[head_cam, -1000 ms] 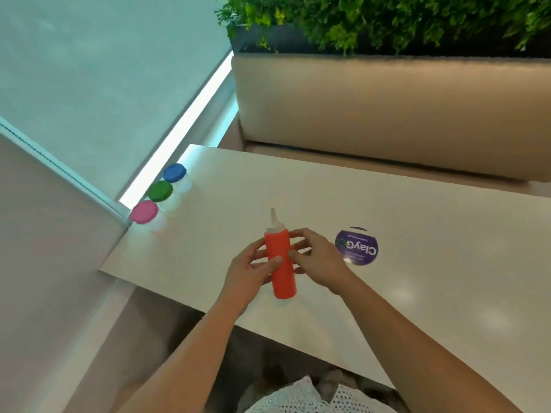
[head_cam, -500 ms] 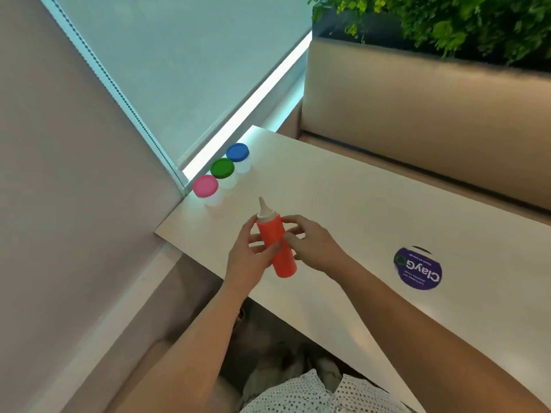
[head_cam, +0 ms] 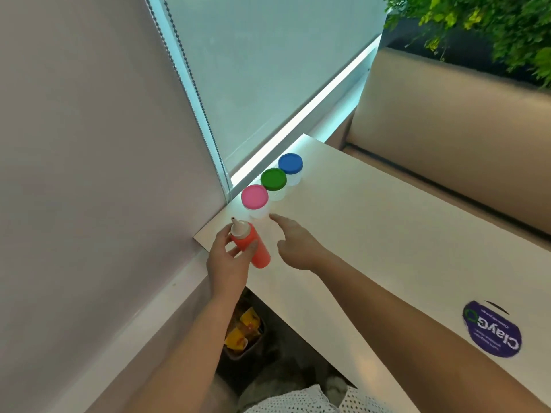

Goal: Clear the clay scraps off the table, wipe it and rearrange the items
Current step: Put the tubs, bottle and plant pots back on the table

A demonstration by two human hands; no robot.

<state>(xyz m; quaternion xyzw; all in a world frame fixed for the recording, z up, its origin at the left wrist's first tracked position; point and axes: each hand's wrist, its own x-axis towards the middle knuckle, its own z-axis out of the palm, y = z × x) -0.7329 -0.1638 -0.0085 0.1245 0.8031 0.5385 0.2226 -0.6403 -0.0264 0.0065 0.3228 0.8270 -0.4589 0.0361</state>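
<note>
- A small red plastic squeeze bottle (head_cam: 253, 244) with a pale pointed nozzle is the item being handled. It is tilted, nozzle toward the wall, over the near left corner of the table.
- The left hand (head_cam: 228, 260) is wrapped around the bottle, thumb on one side and fingers on the other. Whether the bottle's base touches the table cannot be told.
- The right hand (head_cam: 296, 245) holds nothing. Its fingers are loosely extended, the forefinger pointing toward the jars, hovering just beside the bottle.
- Just beyond the bottle, three small clear jars stand in a diagonal row along the window edge: one with a pink lid (head_cam: 254, 197) nearest, then a green lid (head_cam: 273, 179), then a blue lid (head_cam: 290, 163). They sit close together, neighbouring lids almost touching.
- The white table (head_cam: 387, 234) shows no clay scraps and looks clean, so clearing and wiping appear done.
- Judging from this, the rearranging is under way: the bottle seems bound for the near end of the jar row and has not yet been let go.
- A round purple "ClayG" sticker (head_cam: 492, 330) lies well apart, at the near right.
- Below the table edge, a dark bin (head_cam: 244, 335) holds yellow and orange scraps.
</note>
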